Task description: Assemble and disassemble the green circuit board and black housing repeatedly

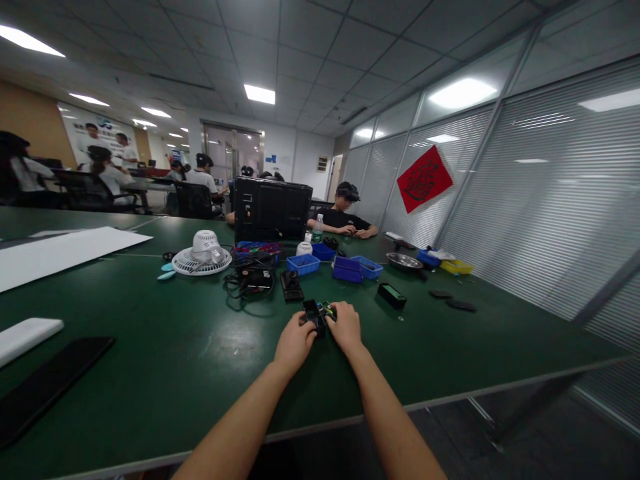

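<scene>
Above the green table (pixel 430 360), my two hands are close together, around a small device. My left hand (pixel 294 343) is closed on a black box-shaped housing (pixel 311 311) with a dark glossy panel on its upper face. Beside it, my right hand (pixel 345 327) pinches a small green and black part (pixel 327 309), which looks like a circuit board. The two pieces sit side by side; whether they are joined I cannot tell. Just beyond them stands a black device on a flat base (pixel 291 285). To the right lies a black box with a green face (pixel 392 295).
Tangled black cables (pixel 250 280), blue baskets (pixel 303 265), a dark blue bin (pixel 347 269) and a metal bowl (pixel 404 261) lie farther back. A white fan part (pixel 201 257) is at left, a large monitor (pixel 274 207) behind. A co-worker (pixel 345 217) sits across the table.
</scene>
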{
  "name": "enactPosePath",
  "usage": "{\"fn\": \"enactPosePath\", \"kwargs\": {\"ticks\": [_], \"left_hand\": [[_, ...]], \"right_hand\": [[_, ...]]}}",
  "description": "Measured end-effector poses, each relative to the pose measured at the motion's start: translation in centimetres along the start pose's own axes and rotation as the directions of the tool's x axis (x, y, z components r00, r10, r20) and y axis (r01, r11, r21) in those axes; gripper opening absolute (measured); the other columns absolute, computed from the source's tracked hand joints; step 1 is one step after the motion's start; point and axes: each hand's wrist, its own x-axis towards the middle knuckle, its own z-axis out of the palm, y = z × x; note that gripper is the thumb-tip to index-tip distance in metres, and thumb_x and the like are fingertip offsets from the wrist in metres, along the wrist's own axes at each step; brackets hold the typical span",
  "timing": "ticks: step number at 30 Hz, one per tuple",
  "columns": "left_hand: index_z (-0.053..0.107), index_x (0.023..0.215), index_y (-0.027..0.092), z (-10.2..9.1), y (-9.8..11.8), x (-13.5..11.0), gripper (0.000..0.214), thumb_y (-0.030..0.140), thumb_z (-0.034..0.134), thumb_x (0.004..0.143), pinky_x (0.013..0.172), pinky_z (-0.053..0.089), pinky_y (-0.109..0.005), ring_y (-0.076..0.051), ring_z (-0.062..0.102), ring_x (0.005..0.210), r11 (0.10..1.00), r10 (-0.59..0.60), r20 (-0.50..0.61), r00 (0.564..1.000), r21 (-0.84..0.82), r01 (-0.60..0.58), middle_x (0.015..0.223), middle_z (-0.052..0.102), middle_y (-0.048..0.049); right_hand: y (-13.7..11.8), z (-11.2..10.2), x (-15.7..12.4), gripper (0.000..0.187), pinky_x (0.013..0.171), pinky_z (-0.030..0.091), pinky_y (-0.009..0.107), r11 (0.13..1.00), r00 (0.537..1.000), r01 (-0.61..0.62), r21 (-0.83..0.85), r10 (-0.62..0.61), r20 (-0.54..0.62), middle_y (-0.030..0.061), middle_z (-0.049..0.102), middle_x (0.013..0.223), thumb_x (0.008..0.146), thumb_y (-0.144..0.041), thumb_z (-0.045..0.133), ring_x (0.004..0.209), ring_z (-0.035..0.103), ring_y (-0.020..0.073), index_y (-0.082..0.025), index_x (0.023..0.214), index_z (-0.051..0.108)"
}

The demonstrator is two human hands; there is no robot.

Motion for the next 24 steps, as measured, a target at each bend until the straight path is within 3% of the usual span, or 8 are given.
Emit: {"fn": "enactPosePath", "kwargs": {"ticks": [4,8,13,15,18,21,24], "left_hand": [[0.065,0.088,0.022,0.1,-0.2,0.0,0.016,0.02,0.053,0.078,0.09,0.041,-0.032,-0.015,0.052,0.092,0.999,-0.027,-0.039,0.999,0.023,0.028,0.117,0.044,-0.0062],[0.065,0.088,0.021,-0.2,0.0,0.0,0.016,0.019,0.052,0.078,0.09,0.042,-0.031,-0.014,0.052,0.09,0.999,-0.015,-0.038,0.999,0.034,0.017,0.117,0.043,-0.007],[0.063,0.089,0.021,-0.2,0.1,0.0,0.016,0.019,0.052,0.078,0.088,0.042,-0.031,-0.014,0.051,0.09,0.999,-0.011,-0.036,0.999,0.052,0.013,0.116,0.043,-0.0069],[0.063,0.09,0.021,-0.1,0.0,-0.1,0.017,0.019,0.051,0.078,0.089,0.042,-0.031,-0.014,0.051,0.09,0.998,-0.005,-0.043,0.999,0.057,0.007,0.115,0.042,-0.007],[0.063,0.089,0.021,0.0,-0.2,-0.1,0.016,0.02,0.051,0.078,0.088,0.042,-0.032,-0.015,0.051,0.091,0.998,-0.004,-0.049,0.999,0.056,0.007,0.116,0.042,-0.0067],[0.063,0.087,0.021,0.1,-0.3,-0.1,0.014,0.02,0.051,0.079,0.088,0.042,-0.032,-0.014,0.051,0.089,0.998,0.004,-0.059,0.998,0.055,0.0,0.115,0.042,-0.0063],[0.062,0.085,0.021,0.1,-0.2,0.0,0.014,0.019,0.051,0.078,0.088,0.043,-0.032,-0.013,0.051,0.087,0.998,0.019,-0.073,0.997,0.057,-0.015,0.114,0.043,-0.0062]], "right_hand": [[-0.3,0.2,-0.1,0.032,0.081,0.036,0.031,0.994,0.993,0.112,0.021,-0.111,-0.027,0.0067,0.052,0.101,0.074,-0.017,0.055,0.094,0.046,0.0209,-0.02,0.106,0.052],[-0.6,0.1,-0.5,0.039,0.08,0.037,0.032,0.986,0.987,0.155,-0.064,-0.157,-0.036,0.008,0.05,0.101,0.071,-0.013,0.057,0.094,0.044,0.0223,-0.02,0.108,0.051],[-0.9,-0.5,-0.5,0.025,0.077,0.037,0.031,0.972,0.972,0.233,-0.036,-0.234,-0.024,0.0067,0.054,0.095,0.075,-0.015,0.053,0.09,0.046,0.0217,-0.02,0.099,0.057],[-0.5,-0.6,-0.2,0.018,0.079,0.036,0.03,0.982,0.98,0.181,0.055,-0.175,-0.1,0.0065,0.056,0.093,0.079,-0.018,0.048,0.09,0.047,0.0203,-0.019,0.094,0.058],[0.8,-0.6,0.4,0.022,0.079,0.037,0.028,0.984,0.975,-0.055,0.171,0.09,-0.204,0.0075,0.058,0.09,0.083,-0.02,0.039,0.087,0.05,0.0189,-0.016,0.088,0.06],[2.0,-0.3,0.8,0.027,0.075,0.039,0.026,0.947,0.963,-0.227,0.228,0.253,-0.09,0.0079,0.06,0.086,0.083,-0.031,0.042,0.082,0.054,0.0185,-0.015,0.085,0.063],[2.1,0.1,0.8,0.036,0.074,0.04,0.024,0.944,0.969,-0.239,0.226,0.217,0.118,0.0088,0.062,0.09,0.075,-0.044,0.054,0.084,0.057,0.0191,-0.014,0.092,0.065]]}}
